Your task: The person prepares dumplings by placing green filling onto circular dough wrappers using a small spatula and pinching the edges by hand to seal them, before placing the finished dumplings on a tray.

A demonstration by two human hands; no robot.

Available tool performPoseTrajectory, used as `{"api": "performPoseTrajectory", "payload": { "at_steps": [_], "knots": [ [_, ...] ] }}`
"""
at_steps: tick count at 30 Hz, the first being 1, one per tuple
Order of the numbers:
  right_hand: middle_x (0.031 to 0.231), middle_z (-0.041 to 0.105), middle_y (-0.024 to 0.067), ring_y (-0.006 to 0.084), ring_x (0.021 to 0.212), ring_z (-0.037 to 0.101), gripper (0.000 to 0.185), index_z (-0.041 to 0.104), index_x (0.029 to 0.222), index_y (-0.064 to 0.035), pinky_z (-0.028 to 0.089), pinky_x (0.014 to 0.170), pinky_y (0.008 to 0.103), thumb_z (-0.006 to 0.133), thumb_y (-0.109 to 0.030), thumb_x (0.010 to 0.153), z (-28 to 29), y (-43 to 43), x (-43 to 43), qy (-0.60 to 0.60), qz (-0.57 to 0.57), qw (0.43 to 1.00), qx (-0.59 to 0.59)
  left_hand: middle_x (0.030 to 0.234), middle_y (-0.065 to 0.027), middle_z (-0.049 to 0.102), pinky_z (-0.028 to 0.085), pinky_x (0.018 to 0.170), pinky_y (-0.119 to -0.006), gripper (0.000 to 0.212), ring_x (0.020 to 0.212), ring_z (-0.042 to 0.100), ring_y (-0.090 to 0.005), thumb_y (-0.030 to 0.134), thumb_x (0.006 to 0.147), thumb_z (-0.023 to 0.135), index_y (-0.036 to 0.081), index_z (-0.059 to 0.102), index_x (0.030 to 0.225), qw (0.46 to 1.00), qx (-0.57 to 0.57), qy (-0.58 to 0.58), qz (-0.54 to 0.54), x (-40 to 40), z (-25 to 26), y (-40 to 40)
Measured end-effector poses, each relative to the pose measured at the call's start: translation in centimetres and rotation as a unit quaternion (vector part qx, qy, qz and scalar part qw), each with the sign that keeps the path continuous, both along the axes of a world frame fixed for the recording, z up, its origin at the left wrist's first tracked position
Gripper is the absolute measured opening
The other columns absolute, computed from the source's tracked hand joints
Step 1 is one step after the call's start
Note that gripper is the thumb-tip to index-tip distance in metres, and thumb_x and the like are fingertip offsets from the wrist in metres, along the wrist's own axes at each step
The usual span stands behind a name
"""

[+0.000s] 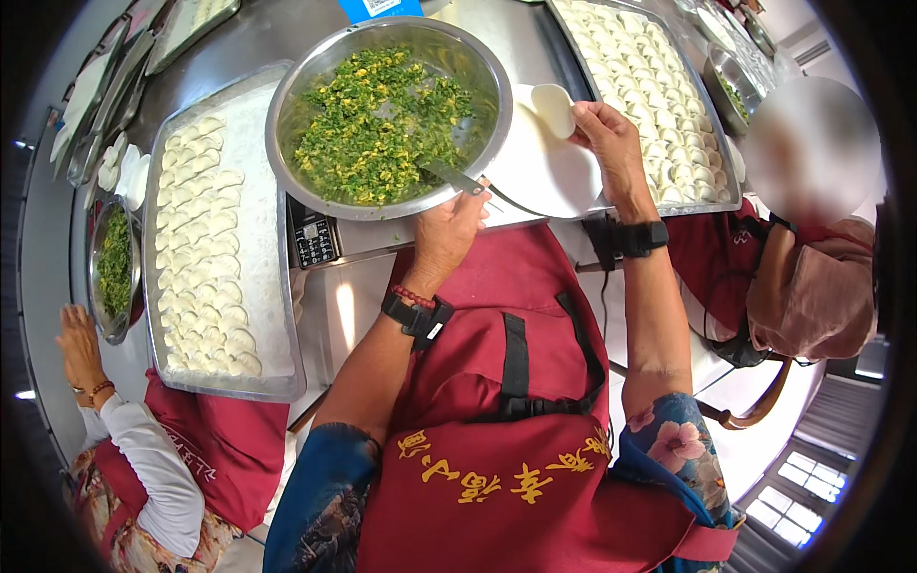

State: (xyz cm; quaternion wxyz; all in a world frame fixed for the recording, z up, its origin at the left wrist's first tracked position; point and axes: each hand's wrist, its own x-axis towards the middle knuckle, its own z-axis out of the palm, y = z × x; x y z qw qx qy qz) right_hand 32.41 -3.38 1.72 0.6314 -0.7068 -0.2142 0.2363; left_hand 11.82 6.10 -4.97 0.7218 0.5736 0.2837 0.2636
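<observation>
My right hand (609,143) pinches the edge of a thin round dough wrapper (551,107) between thumb and fingers. Beneath it is a flat white surface (566,188), perhaps a plate, which catches the hand's shadow. My left hand (451,233) is at the near rim of a wide steel bowl (276,118), fingers curled beside the holed handle end of a flat metal spatula (451,174). Whether those fingers grip the handle is unclear. Inside the bowl lies chopped green and yellow filling (380,129); the spatula's other end rests in it.
A metal tray (261,215) of dumplings (200,251) stands left, another tray (716,208) of dumplings (645,93) right. A black keypad device (315,236) sits by the bowl. A co-worker's hand (80,344) is near a filling bowl (114,265); another person (809,286) sits right.
</observation>
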Motion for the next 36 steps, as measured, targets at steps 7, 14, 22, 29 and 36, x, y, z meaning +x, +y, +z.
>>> {"api": "performPoseTrajectory", "payload": {
  "at_steps": [7, 14, 22, 29, 36],
  "knots": [
    [0.103, 0.068, 0.0112, 0.0216, 0.095, 0.068, 0.024, 0.06, 0.11, 0.0028, 0.057, 0.089, 0.0348, 0.056, -0.018, 0.1, 1.0, -3.6, -8.0, 0.323, 0.074, 0.927, 0.174, 0.116, -0.0195, 0.062, 0.055, 0.087, -0.038, 0.059, 0.101, 0.065, -0.0251, 0.045, 0.099, 0.053, -0.006, 0.053, 0.128, 0.963, -0.171, -0.073, -0.195, -1.9, 1.9, -2.4],
    [0.107, 0.067, 0.0139, 0.0209, 0.09, 0.069, 0.023, 0.059, 0.111, 0.0038, 0.061, 0.081, 0.0334, 0.06, -0.015, 0.097, 0.8, -4.5, -13.0, 0.363, 0.082, 0.907, 0.196, 0.131, -0.0119, 0.056, 0.043, 0.103, -0.042, 0.055, 0.12, 0.054, -0.0239, 0.041, 0.1, 0.052, 0.0, 0.045, 0.137, 0.9, -0.326, -0.251, -0.142, -2.4, 3.4, -3.5],
    [0.103, 0.068, 0.0066, 0.0132, 0.087, 0.065, 0.023, 0.066, 0.11, 0.0034, 0.057, 0.074, 0.0268, 0.066, -0.011, 0.092, -1.2, -5.1, -13.7, 0.266, 0.108, 0.953, 0.094, 0.132, -0.0104, 0.055, 0.042, 0.101, -0.041, 0.049, 0.123, 0.051, -0.0229, 0.035, 0.103, 0.047, 0.002, 0.042, 0.138, 0.923, -0.302, -0.208, -0.113, -4.0, 3.7, -4.5],
    [0.099, 0.069, 0.0084, 0.0154, 0.081, 0.067, 0.022, 0.065, 0.108, 0.0042, 0.058, 0.073, 0.0263, 0.065, -0.012, 0.094, -1.3, -5.7, -13.8, 0.304, 0.107, 0.946, 0.041, 0.137, -0.0167, 0.05, 0.034, 0.112, -0.044, 0.051, 0.127, 0.049, -0.0284, 0.032, 0.101, 0.051, -0.001, 0.041, 0.139, 0.924, -0.32, -0.194, -0.079, -4.6, 4.4, -4.0],
    [0.098, 0.067, 0.008, 0.0157, 0.082, 0.068, 0.023, 0.063, 0.107, 0.003, 0.059, 0.072, 0.0284, 0.067, -0.015, 0.093, -1.1, -4.7, -14.6, 0.315, 0.158, 0.935, 0.033, 0.128, -0.0146, 0.057, 0.039, 0.106, -0.039, 0.047, 0.119, 0.053, -0.0241, 0.027, 0.1, 0.054, -0.004, 0.046, 0.135, 0.933, -0.317, -0.165, -0.046, -6.1, 4.8, -3.6]
  ]
}}
